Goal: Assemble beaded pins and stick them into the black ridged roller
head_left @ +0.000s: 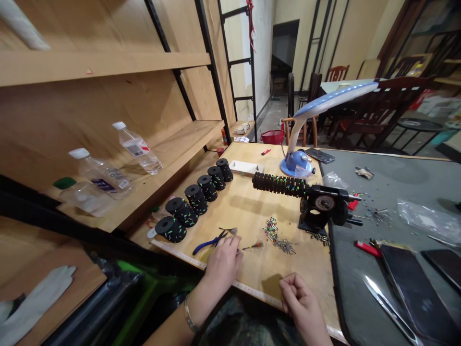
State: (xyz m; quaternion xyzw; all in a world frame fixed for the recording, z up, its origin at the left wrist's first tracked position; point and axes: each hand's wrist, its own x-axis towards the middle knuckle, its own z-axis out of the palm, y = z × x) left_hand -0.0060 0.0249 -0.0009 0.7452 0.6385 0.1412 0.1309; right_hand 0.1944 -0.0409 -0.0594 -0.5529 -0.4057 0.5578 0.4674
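Observation:
My left hand rests low over the wooden table, its fingers bent and close together beside a small bundle of thin dark strands. The fingertips point down, and what they hold, if anything, is hidden. Pliers with blue handles lie just to its left. An orange-tipped bundle of strands is on its right. Near the table's front edge, my right hand has thumb and forefinger pressed together in a pinch; anything between them is too small to see. Colourful beads and small metal pieces form a pile ahead of it.
Several black foam spools stand along the table's left side. A black winding device carries a row of black discs. A blue lamp stands behind. On the grey mat lie phones and scissors-like metal tweezers.

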